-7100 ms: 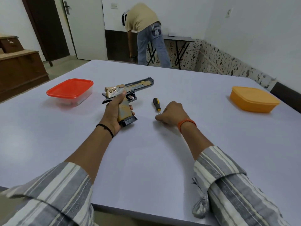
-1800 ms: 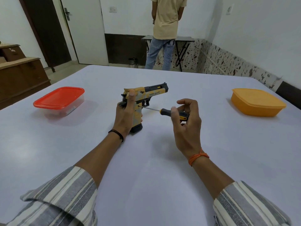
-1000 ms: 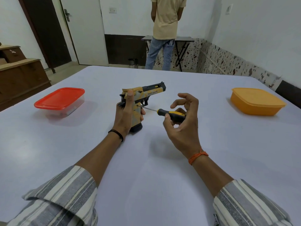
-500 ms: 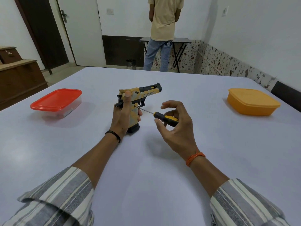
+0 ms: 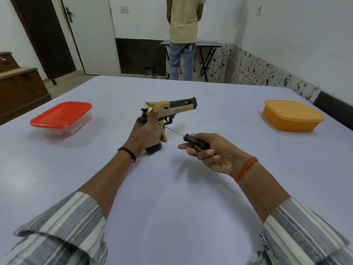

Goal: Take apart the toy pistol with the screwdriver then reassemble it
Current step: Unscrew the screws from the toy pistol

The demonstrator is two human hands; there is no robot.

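A yellow and black toy pistol [image 5: 176, 109] stands upright on its grip base in the middle of the table, barrel pointing right. My left hand [image 5: 146, 131] grips its handle from behind, thumb up along the rear of the slide. My right hand [image 5: 214, 152] holds the black and yellow handle of a screwdriver [image 5: 193, 141], fingers curled round it. The thin metal shaft runs up and left, and its tip touches the pistol's grip just below the trigger guard.
A clear box with a red lid [image 5: 62, 116] sits on the pale table [image 5: 172, 197] at the left. An orange lidded box [image 5: 292, 115] sits at the right. A person [image 5: 182, 35] stands with their back turned beyond the far edge, by a small folding table [image 5: 208, 44].
My right hand has rolled over and closed round the screwdriver handle, turning it while the tip stays at the pistol's grip. The left hand keeps hold of the pistol.
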